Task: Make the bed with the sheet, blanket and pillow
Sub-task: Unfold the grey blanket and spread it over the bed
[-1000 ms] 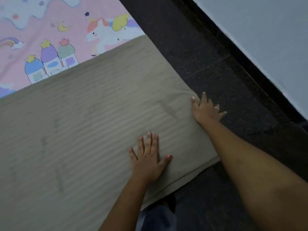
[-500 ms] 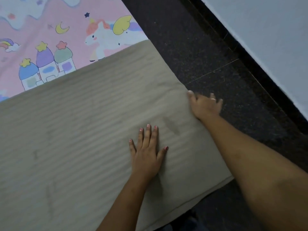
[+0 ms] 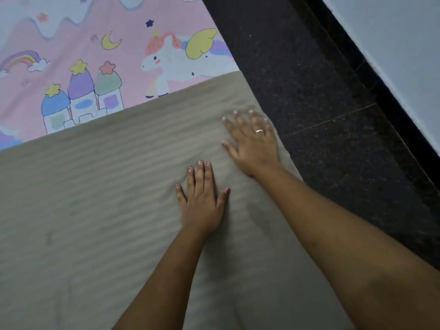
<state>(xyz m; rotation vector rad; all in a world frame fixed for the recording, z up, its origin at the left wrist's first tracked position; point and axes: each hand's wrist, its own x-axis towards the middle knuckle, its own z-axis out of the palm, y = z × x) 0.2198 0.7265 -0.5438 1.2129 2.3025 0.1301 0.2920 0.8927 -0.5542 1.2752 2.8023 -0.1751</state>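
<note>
Biggest thing in view is the beige striped blanket (image 3: 95, 210), spread flat and filling everything from six o'clock round to nine. Its far edge runs on a slant from nine o'clock up toward the centre. Beyond that edge, at ten to twelve o'clock, lies the pink sheet (image 3: 78, 36), printed with clouds, a rainbow, a moon, a castle and a winged unicorn. The blanket lies over the sheet's near part and cuts off the foot of the castle and the unicorn's hooves. Over at one to four o'clock there's dark speckled floor (image 3: 309, 86) right alongside the blanket's side edge. A black skirting strip (image 3: 357, 67) runs diagonally past it, with a pale wall (image 3: 400, 44) in the two o'clock corner. Two bare forearms reach in from five and six o'clock, and they hide a good stretch of the blanket beneath them. The right hand (image 3: 252, 144) lies palm down at the blanket's far corner, just in from the floor-side edge. Its fingers are spread straight and a little blurred, grasping nothing. The left hand (image 3: 202, 203) sits near it at its seven o'clock, also flat on the blanket, fingers straight and together, released. Small creases gather in the cloth around its fingertips. Smallest of all is a pale ring (image 3: 259, 131) on a right-hand finger.
</note>
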